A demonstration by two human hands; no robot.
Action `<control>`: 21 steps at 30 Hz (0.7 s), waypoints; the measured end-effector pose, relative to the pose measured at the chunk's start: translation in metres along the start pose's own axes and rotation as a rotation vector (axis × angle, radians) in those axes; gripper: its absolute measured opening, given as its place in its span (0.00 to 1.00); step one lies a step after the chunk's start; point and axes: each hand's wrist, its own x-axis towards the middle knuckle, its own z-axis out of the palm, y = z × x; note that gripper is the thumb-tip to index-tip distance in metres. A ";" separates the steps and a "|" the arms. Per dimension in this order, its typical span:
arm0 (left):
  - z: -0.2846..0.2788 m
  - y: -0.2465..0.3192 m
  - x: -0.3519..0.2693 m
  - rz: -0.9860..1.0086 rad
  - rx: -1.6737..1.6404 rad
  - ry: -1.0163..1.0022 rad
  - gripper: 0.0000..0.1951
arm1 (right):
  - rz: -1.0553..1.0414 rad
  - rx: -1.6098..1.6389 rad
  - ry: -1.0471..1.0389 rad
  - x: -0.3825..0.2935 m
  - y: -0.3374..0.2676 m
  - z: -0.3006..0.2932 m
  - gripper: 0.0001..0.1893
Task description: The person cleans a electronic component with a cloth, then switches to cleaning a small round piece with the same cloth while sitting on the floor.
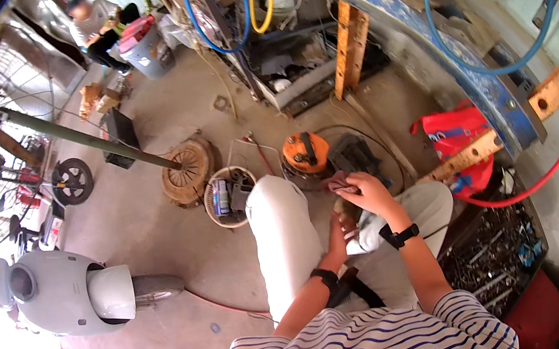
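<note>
My right hand [372, 193] pinches a crumpled, dull pink cloth [338, 181] between thumb and fingers, above my bent right leg. Just below it, my left hand [341, 233] curls its fingers around a brownish object [349, 209]. My hands hide part of that object, and its kind cannot be told. Both hands are close together over my lap, between my white-trousered left knee [277, 202] and right knee [429, 203]. Beyond them on the floor stands an orange-topped machine [305, 153], with a dark, angular item [356, 159] beside it.
A wicker basket [213, 215] with a spray can stands left of my knee. A clutch pressure plate [188, 171] carries a green pole [93, 138]. Right lie a red bag [456, 127] and a tray of metal bits [483, 263]. A scooter [65, 290] stands left; a person [97, 25] sits far back.
</note>
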 end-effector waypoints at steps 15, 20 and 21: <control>-0.076 0.057 0.007 0.142 -0.204 -0.045 0.21 | 0.245 0.067 -0.391 -0.062 -0.012 0.036 0.15; -0.115 0.055 0.020 0.173 -0.372 0.034 0.21 | 0.484 0.324 -0.271 -0.053 0.052 0.089 0.16; -0.119 0.055 0.023 0.180 -0.358 0.088 0.20 | 0.629 0.446 -0.248 -0.051 0.060 0.099 0.15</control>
